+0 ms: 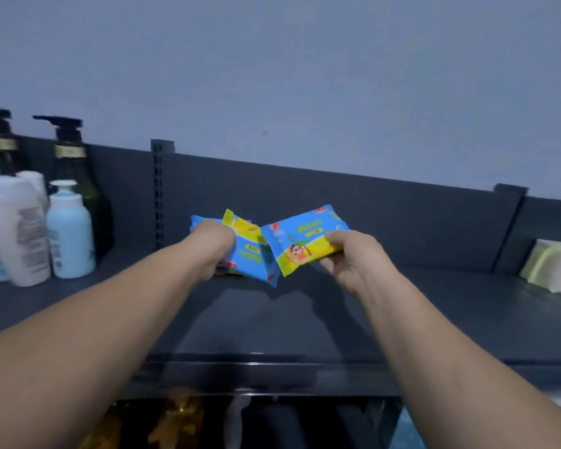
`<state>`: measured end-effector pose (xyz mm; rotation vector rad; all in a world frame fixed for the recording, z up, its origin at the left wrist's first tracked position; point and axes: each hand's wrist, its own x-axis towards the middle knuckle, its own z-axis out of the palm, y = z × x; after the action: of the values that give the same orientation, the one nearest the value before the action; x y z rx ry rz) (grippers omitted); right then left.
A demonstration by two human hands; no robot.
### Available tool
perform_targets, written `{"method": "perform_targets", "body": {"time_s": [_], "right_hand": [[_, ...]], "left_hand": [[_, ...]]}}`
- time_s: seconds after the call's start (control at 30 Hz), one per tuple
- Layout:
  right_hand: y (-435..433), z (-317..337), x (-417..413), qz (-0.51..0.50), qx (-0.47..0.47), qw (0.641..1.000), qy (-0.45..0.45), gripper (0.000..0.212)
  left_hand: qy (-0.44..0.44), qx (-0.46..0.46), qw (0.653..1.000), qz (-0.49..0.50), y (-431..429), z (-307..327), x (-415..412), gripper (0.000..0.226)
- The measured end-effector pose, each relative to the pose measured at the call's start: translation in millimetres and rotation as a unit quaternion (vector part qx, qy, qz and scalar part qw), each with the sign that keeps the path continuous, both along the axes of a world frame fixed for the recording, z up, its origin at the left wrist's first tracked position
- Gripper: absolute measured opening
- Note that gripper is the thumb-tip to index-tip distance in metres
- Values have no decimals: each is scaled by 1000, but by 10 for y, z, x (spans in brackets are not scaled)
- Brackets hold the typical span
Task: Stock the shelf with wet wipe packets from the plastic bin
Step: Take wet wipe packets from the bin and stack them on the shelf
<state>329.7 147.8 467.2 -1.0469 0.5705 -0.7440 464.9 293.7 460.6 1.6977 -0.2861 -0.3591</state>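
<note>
At the shelf's (pixel 272 322) left end stand lotion bottles (pixel 68 231). Toward the middle, the left hand (pixel 215 251) is clamped on blue and yellow wipe packets (pixel 250 251), seemingly more than one, held just above the shelf near its back panel. Beside it, the right hand (pixel 353 257) grips another packet (pixel 305 239). No packets lie on the middle stretch yet, so stocking looks barely begun. The bin is out of view. A pale green pack (pixel 554 270) rests at the right end.

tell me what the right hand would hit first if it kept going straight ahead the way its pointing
Probably the dark back panel of the shelf. The right hand holds a wet wipe packet above the shelf, and nothing seems to stand between, though depth is unclear.
</note>
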Motion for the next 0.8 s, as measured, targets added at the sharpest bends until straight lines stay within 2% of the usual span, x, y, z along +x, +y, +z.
{"method": "perform_targets", "body": {"time_s": [0.13, 0.23, 0.33, 0.4, 0.47, 0.57, 0.73, 0.8], "right_hand": [[243, -209, 540, 55, 38, 998, -16, 48], [370, -353, 771, 64, 20, 998, 18, 42], [398, -512, 883, 41, -61, 991, 113, 35], [407, -578, 920, 52, -111, 976, 179, 39], [410, -603, 930, 73, -143, 962, 219, 34], [383, -639, 944, 79, -182, 949, 244, 32], [378, -707, 1081, 84, -251, 925, 273, 41], [375, -743, 1126, 87, -306, 894, 315, 44]], "left_hand": [[68, -29, 997, 4, 228, -73, 259, 15], [113, -68, 991, -8, 312, -105, 404, 16], [122, -94, 988, -15, 358, -150, 549, 16], [117, -95, 988, -39, 377, -189, 633, 14], [100, -79, 990, -63, 373, -242, 720, 14], [94, -61, 991, -75, 356, -344, 833, 23], [38, -3, 998, -57, 344, -479, 1020, 22], [24, 24, 998, -60, 325, -490, 1062, 18]]}}
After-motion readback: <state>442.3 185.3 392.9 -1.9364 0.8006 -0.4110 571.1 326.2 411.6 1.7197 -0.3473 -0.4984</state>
